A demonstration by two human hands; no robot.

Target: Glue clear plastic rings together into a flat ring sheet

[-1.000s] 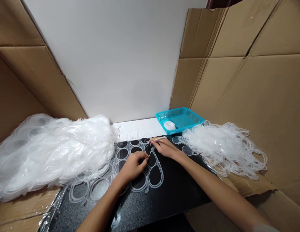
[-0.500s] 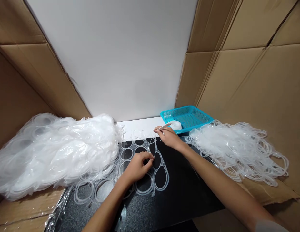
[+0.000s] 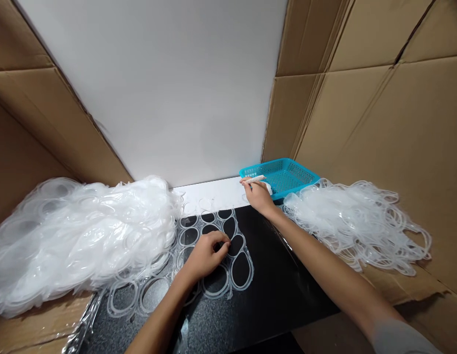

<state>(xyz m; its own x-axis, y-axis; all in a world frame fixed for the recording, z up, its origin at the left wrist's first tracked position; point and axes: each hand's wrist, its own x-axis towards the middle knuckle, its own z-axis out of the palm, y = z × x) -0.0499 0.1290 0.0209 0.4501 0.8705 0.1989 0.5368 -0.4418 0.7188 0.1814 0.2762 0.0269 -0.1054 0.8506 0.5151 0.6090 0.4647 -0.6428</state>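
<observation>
A clear plastic sheet of oval rings (image 3: 214, 255) lies flat on the black table (image 3: 272, 295). My left hand (image 3: 206, 253) rests on it near the middle, fingers curled and pinching the sheet. My right hand (image 3: 257, 194) is stretched out to the near rim of the turquoise basket (image 3: 283, 174), fingers closed on a thin white stick-like tool (image 3: 255, 179). A small white round piece (image 3: 268, 188) lies in the basket just beside that hand.
A big heap of clear plastic sheets (image 3: 77, 231) fills the left side. A looser pile of empty ring frames (image 3: 354, 221) lies at the right on cardboard. Cardboard walls (image 3: 379, 123) stand on both sides, with a white panel (image 3: 169, 88) behind.
My right hand has left the ring sheet and moved away and to the right, up to the basket, carrying the white tool. My left hand has stayed on the sheet.
</observation>
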